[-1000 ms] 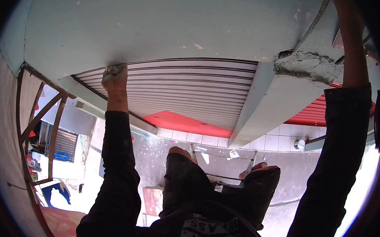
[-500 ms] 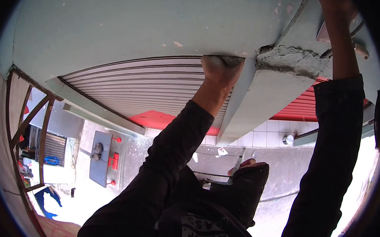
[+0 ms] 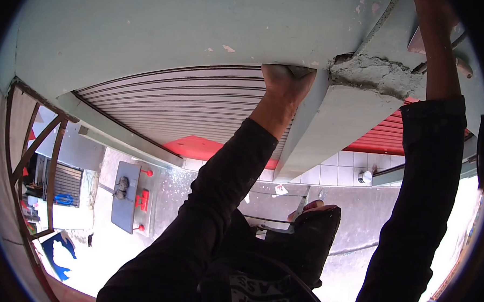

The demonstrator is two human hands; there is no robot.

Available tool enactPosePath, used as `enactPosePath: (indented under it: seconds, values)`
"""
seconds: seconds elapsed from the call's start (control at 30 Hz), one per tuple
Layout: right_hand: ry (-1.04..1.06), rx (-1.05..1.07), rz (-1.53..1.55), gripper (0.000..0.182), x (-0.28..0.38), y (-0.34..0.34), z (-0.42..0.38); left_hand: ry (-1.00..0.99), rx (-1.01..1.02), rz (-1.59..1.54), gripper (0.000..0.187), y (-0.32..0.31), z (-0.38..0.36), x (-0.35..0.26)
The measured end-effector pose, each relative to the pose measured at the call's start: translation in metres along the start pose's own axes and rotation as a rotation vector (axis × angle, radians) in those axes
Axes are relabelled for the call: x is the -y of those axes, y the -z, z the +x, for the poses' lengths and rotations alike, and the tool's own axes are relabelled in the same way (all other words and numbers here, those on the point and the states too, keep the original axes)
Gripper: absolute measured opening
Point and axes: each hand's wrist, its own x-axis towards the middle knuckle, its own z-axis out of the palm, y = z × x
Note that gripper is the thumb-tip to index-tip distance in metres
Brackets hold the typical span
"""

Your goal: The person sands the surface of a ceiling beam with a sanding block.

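My left hand (image 3: 288, 80) is closed at the lower edge of the pale green wall (image 3: 166, 29), just above the ribbed shutter (image 3: 185, 100); what its fingers hold is hidden by the edge. High at the right, my right hand (image 3: 437, 12) reaches up, cut by the frame's top, beside a flat metal blade (image 3: 417, 42). Its fingers are out of sight. Between the hands, rough broken cement (image 3: 372, 74) runs over the top of a pillar (image 3: 329, 122). A wooden-looking handle (image 3: 464, 68) lies right of my right forearm.
Far below are the ground, my bent leg (image 3: 316, 240) and a ladder part (image 3: 300, 209). A grey table (image 3: 125, 197) with red stools (image 3: 142, 199) stands lower left. A metal frame (image 3: 54, 175) is at the left edge, a red shutter (image 3: 380, 133) at the right.
The view has shifted slightly. My left hand stays at the wall's edge, and my right hand remains raised at the upper right.
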Motion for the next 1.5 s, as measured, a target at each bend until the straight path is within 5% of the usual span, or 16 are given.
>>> enactPosePath:
  seconds: [0.1, 0.27, 0.4, 0.5, 0.6, 0.67, 0.77, 0.8, 0.83, 0.87, 0.9, 1.0, 1.23, 1.27, 1.33, 1.5]
  values:
    - [-0.199, 0.068, 0.081, 0.054, 0.032, 0.020, 0.006, 0.003, 0.016, 0.120, 0.037, -0.005, -0.022, 0.009]
    - [-0.190, -0.068, 0.090, 0.058, 0.065, 0.016, -0.006, 0.042, 0.032, 0.153, 0.042, -0.004, -0.007, -0.002]
    - [-0.213, -0.058, -0.042, 0.060, 0.004, 0.000, -0.001, 0.080, 0.061, 0.041, 0.046, 0.002, 0.016, -0.020]
    - [-0.213, 0.047, 0.015, 0.059, 0.033, 0.023, -0.004, 0.050, 0.098, -0.002, 0.044, 0.003, 0.014, -0.046]
    - [-0.162, 0.068, 0.091, 0.058, 0.041, 0.028, -0.004, 0.022, 0.250, 0.024, 0.039, 0.017, 0.013, -0.132]
    - [-0.270, -0.016, 0.076, 0.058, 0.032, 0.012, -0.005, -0.176, 0.115, 0.134, 0.034, -0.004, -0.007, -0.195]
    - [-0.499, -0.122, -0.066, 0.057, 0.014, -0.014, -0.004, -0.225, 0.315, 0.251, 0.038, -0.023, -0.040, -0.326]
    - [-0.453, -0.119, -0.152, 0.057, 0.001, -0.015, -0.001, -0.355, 0.493, 0.593, 0.048, -0.018, -0.049, -0.381]
    - [-0.411, -0.046, -0.093, 0.057, 0.001, -0.007, 0.000, -0.446, 0.439, 0.584, 0.061, -0.025, -0.066, -0.419]
    - [-0.372, 0.028, -0.030, 0.058, 0.001, 0.001, 0.002, -0.574, 0.142, 0.322, 0.050, -0.047, -0.080, -0.434]
    - [-0.333, 0.169, 0.178, 0.058, 0.019, 0.025, 0.007, -0.507, 0.132, 0.194, 0.040, -0.052, -0.089, -0.439]
    - [-0.299, 0.146, 0.199, 0.059, 0.053, 0.026, 0.011, -0.475, 0.143, 0.103, 0.036, -0.044, -0.092, -0.396]
    - [-0.276, -0.111, 0.001, 0.057, 0.070, 0.007, -0.004, -0.158, -0.031, 0.050, 0.025, -0.019, -0.034, -0.101]
    - [-0.299, -0.092, -0.015, 0.057, 0.062, 0.005, -0.003, -0.061, 0.063, 0.028, 0.026, -0.002, -0.020, -0.075]
    - [-0.391, 0.075, -0.034, 0.056, 0.011, -0.003, 0.002, 0.032, 0.110, 0.023, 0.030, 0.011, -0.008, -0.035]
    - [-0.317, 0.023, 0.074, 0.055, 0.044, 0.012, 0.004, 0.113, -0.004, 0.125, 0.046, -0.022, -0.048, -0.006]
